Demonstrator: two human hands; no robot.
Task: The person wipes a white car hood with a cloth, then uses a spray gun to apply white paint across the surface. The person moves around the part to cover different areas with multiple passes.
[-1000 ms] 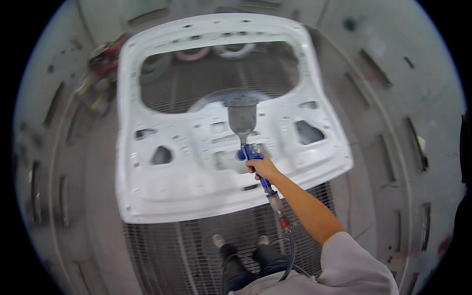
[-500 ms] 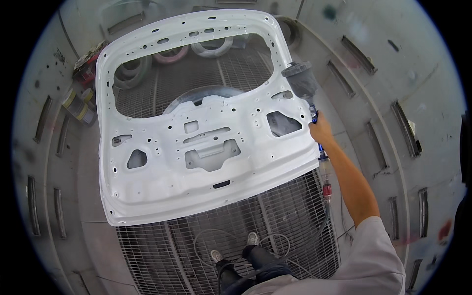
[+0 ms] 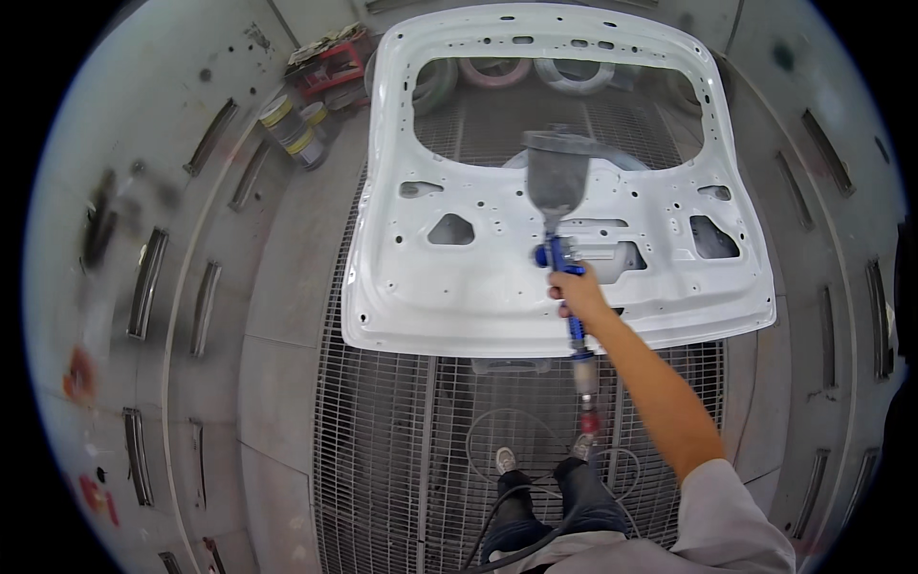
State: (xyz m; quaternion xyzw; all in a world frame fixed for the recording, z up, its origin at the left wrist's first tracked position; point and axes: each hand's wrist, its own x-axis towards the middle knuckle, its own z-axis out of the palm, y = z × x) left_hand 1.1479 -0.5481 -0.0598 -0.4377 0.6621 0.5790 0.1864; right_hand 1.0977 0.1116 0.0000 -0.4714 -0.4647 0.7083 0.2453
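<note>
My right hand (image 3: 580, 292) is wrapped round the handle of a blue spray gun (image 3: 555, 253). On top of the gun sits a grey paint cup (image 3: 557, 177) with a dark lid, slightly blurred by motion. Below the handle hang a fitting and a red coupling (image 3: 590, 421). Beyond the gun stands a white car tailgate (image 3: 411, 306), its inner side full of holes and cutouts, with a large window opening at the top. The gun is in front of the tailgate's middle; I cannot tell the gap between them. My left hand is not in view.
Underfoot is a metal floor grating (image 3: 373, 459), with an air hose (image 3: 478, 536) looped round my feet. Paint cans (image 3: 292, 129) and a red crate (image 3: 335, 67) stand at the far left. Several rings (image 3: 574, 81) show through the window opening. Slotted, paint-spotted walls rise on both sides.
My right hand has carried the spray gun from the tailgate's right edge leftward to its middle. The view has turned left, so the tailgate appears farther right.
</note>
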